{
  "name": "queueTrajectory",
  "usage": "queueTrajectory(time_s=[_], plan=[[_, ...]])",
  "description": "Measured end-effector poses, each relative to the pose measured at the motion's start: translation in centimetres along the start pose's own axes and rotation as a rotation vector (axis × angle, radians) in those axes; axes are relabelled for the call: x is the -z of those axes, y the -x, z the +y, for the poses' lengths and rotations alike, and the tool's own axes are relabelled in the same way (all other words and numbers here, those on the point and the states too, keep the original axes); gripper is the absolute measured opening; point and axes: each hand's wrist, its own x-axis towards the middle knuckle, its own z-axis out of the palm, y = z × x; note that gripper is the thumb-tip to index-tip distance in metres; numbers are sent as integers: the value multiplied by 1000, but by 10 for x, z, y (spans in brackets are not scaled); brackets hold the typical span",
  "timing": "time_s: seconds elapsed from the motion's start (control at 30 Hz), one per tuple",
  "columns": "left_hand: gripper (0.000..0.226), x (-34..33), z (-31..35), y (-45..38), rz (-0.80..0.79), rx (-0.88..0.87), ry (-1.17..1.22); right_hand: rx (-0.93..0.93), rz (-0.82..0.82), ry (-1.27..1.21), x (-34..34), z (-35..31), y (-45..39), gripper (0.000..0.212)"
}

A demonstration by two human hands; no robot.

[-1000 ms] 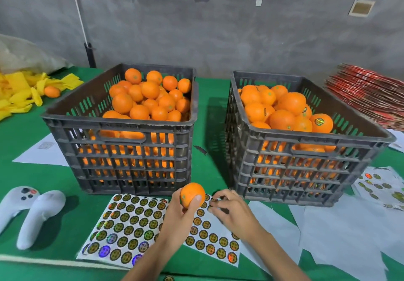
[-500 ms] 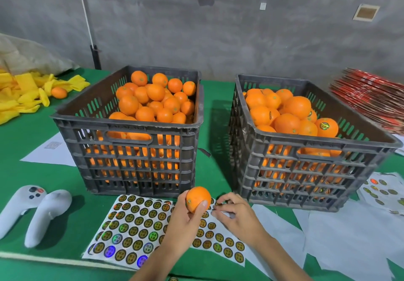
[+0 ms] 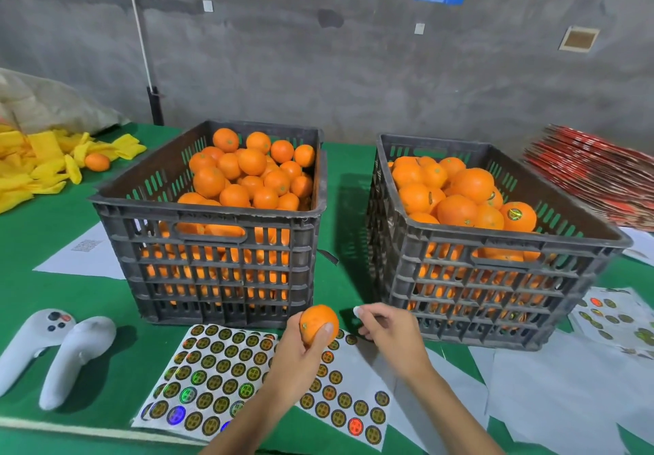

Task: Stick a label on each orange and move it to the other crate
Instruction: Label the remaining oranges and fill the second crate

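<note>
My left hand grips a small orange just above the label sheet, which lies flat in front of the left crate. My right hand hovers just right of the orange, its thumb and forefinger pinching a small pale label. The left crate is heaped with unlabelled oranges. In the right crate several oranges carry round labels, for instance one orange at the front right.
Two white controllers lie at the near left. Yellow foam nets and a loose orange sit at the far left. A red stack is at the far right, with white backing papers and another label sheet below.
My right hand has lifted off the label sheet with a label pinched and now sits beside the orange. My left hand keeps holding the orange. The camera has tilted up a little.
</note>
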Motion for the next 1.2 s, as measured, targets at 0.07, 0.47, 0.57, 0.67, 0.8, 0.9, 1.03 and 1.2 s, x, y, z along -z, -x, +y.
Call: queueTrajectory(time_s=[0.07, 0.47, 0.57, 0.67, 0.8, 0.9, 1.03, 1.2], plan=[[56, 0, 13, -1, -25, -3, 84, 144, 96, 36, -2, -15, 3, 9], [55, 12, 145, 10, 1, -224, 307, 524, 56, 427, 33, -107, 28, 78], [61, 10, 185, 4, -38, -344, 249, 574, 315, 496, 49, -137, 21, 90], [64, 6, 221, -12, -117, -469, 163, 596, 531, 433, 78, -159, -3, 78], [76, 23, 245, -42, -53, -531, -27, 452, 533, 454, 128, -162, -40, 77], [43, 51, 239, -73, 42, -582, -185, 323, 624, 497, 162, -155, -60, 71], [34, 88, 222, -123, 125, -520, -456, 366, 627, 628, 172, -151, -82, 43], [58, 114, 216, -193, -60, -205, -840, 461, 466, 579, 146, -156, -100, 34]])
